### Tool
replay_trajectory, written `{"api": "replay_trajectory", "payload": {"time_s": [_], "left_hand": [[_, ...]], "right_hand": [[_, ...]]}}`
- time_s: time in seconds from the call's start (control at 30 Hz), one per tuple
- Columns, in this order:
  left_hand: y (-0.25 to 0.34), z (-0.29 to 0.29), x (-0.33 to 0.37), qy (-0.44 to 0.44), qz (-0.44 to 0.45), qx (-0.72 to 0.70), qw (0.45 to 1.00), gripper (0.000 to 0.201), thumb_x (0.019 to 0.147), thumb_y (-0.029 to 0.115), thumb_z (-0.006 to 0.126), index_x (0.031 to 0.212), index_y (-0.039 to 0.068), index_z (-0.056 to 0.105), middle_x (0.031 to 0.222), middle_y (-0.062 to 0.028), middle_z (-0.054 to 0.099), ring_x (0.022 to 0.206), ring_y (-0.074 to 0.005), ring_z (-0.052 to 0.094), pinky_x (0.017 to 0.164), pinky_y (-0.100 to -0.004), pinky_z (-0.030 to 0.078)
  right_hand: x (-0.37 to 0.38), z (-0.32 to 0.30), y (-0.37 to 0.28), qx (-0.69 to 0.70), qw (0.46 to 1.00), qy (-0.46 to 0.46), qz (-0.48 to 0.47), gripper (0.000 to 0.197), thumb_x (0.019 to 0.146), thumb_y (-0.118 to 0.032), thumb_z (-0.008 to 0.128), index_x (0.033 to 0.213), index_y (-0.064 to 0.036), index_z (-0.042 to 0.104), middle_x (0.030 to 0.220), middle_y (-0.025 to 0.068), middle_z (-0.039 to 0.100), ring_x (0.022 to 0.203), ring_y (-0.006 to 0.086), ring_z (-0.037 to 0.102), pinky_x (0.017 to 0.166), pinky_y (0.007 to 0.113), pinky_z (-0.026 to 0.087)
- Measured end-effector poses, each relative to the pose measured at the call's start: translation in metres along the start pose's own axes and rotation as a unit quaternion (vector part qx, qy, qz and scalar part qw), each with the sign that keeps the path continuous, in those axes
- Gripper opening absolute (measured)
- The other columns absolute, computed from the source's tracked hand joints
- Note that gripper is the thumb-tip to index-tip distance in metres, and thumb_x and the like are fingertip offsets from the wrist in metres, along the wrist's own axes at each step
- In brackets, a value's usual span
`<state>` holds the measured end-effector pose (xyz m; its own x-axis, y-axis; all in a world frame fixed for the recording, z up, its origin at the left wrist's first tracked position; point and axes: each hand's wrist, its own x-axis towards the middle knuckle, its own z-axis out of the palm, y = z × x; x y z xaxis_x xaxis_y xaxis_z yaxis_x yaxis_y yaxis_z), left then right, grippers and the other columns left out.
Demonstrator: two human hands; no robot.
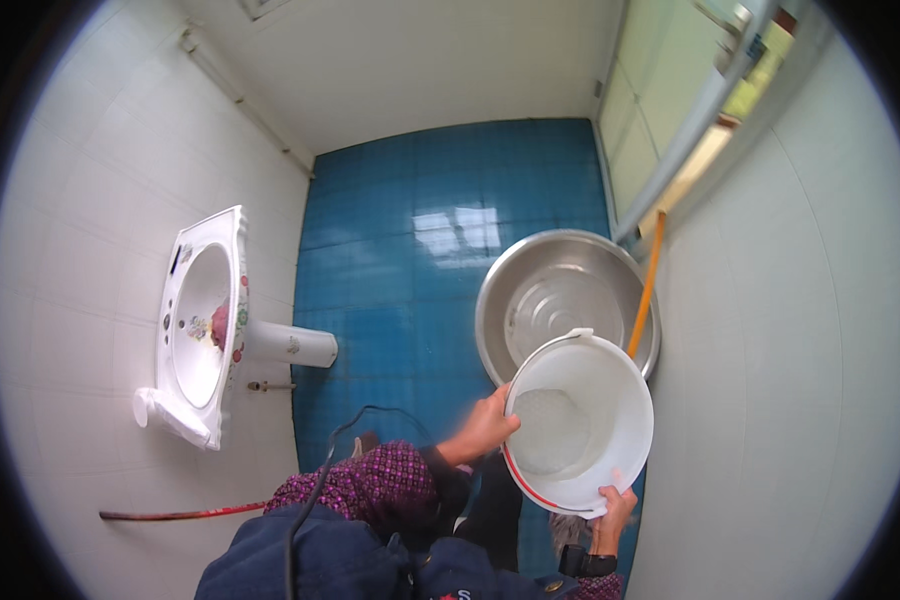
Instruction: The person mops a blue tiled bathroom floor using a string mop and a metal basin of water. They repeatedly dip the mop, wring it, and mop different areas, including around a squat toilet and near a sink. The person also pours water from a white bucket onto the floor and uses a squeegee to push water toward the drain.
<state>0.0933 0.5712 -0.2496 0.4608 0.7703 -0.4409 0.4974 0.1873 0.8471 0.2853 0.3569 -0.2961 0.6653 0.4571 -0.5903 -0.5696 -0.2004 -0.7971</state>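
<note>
My left hand (pixel 483 427) is closed on the left edge of a white plastic bucket (pixel 620 400) with a red stripe near its rim. Its thumb and fingers meet the rim beside the wire handle. At the bucket's lower right, my right hand (pixel 613 515) grips the rim, thumb on the inner side. The bucket is tilted, so its inside shows, with what looks like a little clear water at the bottom left. Just beyond it, a wide steel basin (pixel 500 275) rests on the floor, partly covered by the bucket in this view.
A white pedestal sink (pixel 200 235) stands at the left wall, a pink cloth (pixel 219 327) inside. An orange pole (pixel 651 275) leans by the basin. A black cable (pixel 332 440) and a red stick (pixel 185 515) lie near me. A door (pixel 690 130) stands ajar beyond the blue tiled floor (pixel 390 200).
</note>
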Motion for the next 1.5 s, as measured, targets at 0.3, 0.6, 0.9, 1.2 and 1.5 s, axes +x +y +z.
{"api": "replay_trajectory", "payload": {"time_s": [0.3, 0.6, 0.9, 1.2, 1.5], "left_hand": [[-0.05, -0.038, 0.116, 0.045, -0.001, -0.11, 0.993, 0.049, 0.078, 0.013, 0.058, 0.12, -0.005, 0.041, 0.105, -0.0195, 0.058, 0.096, -0.026, 0.058, 0.082, -0.0339, 0.046], [-0.133, -0.179, 0.313, 0.024, -0.257, -0.389, 0.884, 0.03, 0.092, 0.026, 0.037, 0.095, -0.002, 0.047, 0.059, -0.0112, 0.051, 0.037, -0.0176, 0.045, 0.031, -0.0305, 0.035], [-0.221, -0.479, 0.434, 0.277, -0.256, -0.359, 0.853, 0.026, 0.089, 0.024, 0.039, 0.09, 0.0, 0.049, 0.063, -0.0135, 0.051, 0.037, -0.0198, 0.047, 0.028, -0.0325, 0.034], [-0.197, -0.618, 0.328, 0.664, -0.005, -0.086, 0.743, 0.031, 0.093, 0.019, 0.042, 0.11, -0.005, 0.052, 0.091, -0.0076, 0.06, 0.081, -0.0108, 0.052, 0.073, -0.0259, 0.043], [-0.208, -0.587, 0.254, 0.71, -0.131, -0.176, 0.669, 0.035, 0.092, 0.021, 0.044, 0.111, -0.008, 0.051, 0.098, -0.01, 0.059, 0.086, -0.0153, 0.054, 0.08, -0.0274, 0.043]], "right_hand": [[0.118, 0.095, -0.049, -0.158, 0.986, -0.039, -0.023, 0.042, 0.056, 0.004, 0.051, 0.097, 0.0131, 0.055, 0.084, 0.0115, 0.059, 0.07, 0.0208, 0.057, 0.064, 0.028, 0.046], [0.276, 0.369, -0.074, -0.452, 0.89, -0.056, 0.004, 0.016, 0.056, -0.004, 0.058, 0.066, 0.0085, 0.056, 0.053, 0.0086, 0.051, 0.036, 0.0173, 0.045, 0.03, 0.03, 0.031], [0.357, 0.754, 0.038, -0.528, 0.821, -0.217, -0.019, 0.024, 0.059, -0.008, 0.06, 0.076, 0.0092, 0.061, 0.061, 0.0115, 0.058, 0.046, 0.0194, 0.055, 0.041, 0.031, 0.042], [0.259, 0.92, 0.106, -0.287, 0.83, -0.474, -0.065, 0.033, 0.068, -0.007, 0.054, 0.097, 0.0079, 0.058, 0.079, 0.0074, 0.062, 0.067, 0.0119, 0.056, 0.062, 0.026, 0.046], [0.219, 0.928, 0.125, -0.439, 0.715, -0.533, -0.108, 0.03, 0.064, -0.011, 0.06, 0.09, 0.0039, 0.06, 0.076, 0.0221, 0.062, 0.069, 0.0333, 0.063, 0.064, 0.04, 0.05]]}}
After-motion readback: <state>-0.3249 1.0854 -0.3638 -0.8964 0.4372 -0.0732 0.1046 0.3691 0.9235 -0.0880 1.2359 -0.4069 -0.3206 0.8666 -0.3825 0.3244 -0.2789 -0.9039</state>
